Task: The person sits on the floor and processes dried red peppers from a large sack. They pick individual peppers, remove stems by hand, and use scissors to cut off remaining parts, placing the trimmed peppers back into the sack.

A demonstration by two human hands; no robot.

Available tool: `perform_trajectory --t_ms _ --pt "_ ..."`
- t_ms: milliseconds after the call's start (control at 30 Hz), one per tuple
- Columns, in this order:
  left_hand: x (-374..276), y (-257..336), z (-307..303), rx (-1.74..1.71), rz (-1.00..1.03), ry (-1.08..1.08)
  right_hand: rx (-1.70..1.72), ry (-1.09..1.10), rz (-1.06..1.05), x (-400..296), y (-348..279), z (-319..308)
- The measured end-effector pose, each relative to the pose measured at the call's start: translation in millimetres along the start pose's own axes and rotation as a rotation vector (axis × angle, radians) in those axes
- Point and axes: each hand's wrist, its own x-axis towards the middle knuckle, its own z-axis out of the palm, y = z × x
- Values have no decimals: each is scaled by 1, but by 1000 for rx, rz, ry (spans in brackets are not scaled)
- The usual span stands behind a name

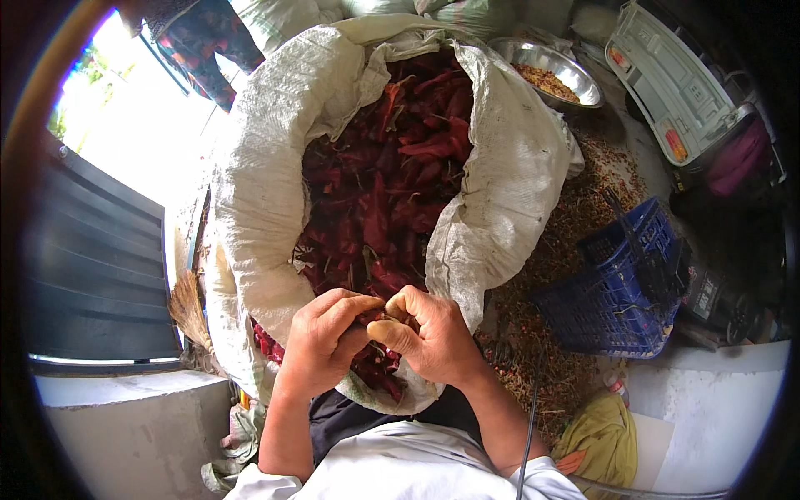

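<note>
A large white woven sack [269, 156] with a rolled-down rim stands before me, full of dried red chili peppers [381, 212]. Over its near edge my left hand [328, 340] and my right hand [431, 334] meet, the fingers of both closed on a dried chili pepper [375, 317] that is mostly hidden between them. The right thumb lies across it. Below my hands, more red peppers [378, 375] rest in a nearer white sack opening, and others [267, 344] show left of my left wrist.
A metal bowl [584, 78] with seeds stands at the back right. Right of the sack, stems and scraps [562, 219] cover the floor beside a tilted blue plastic basket [606, 306]. A straw broom [189, 306] leans at left. A person in patterned trousers [203, 44] stands back left.
</note>
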Motion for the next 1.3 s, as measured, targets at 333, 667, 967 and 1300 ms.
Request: perform_trajectory --t_ms 333,667,967,1300 --pt "-2 9 13 335 91 46 -333 232 -242 -6 7 8" --pt "1 8 12 -852 -219 111 746 95 -83 -18 -3 9" --pt "89 -55 3 212 -260 324 1209 106 22 -26 20 -5" --pt "129 -126 10 980 -195 278 1320 135 179 -27 26 6"
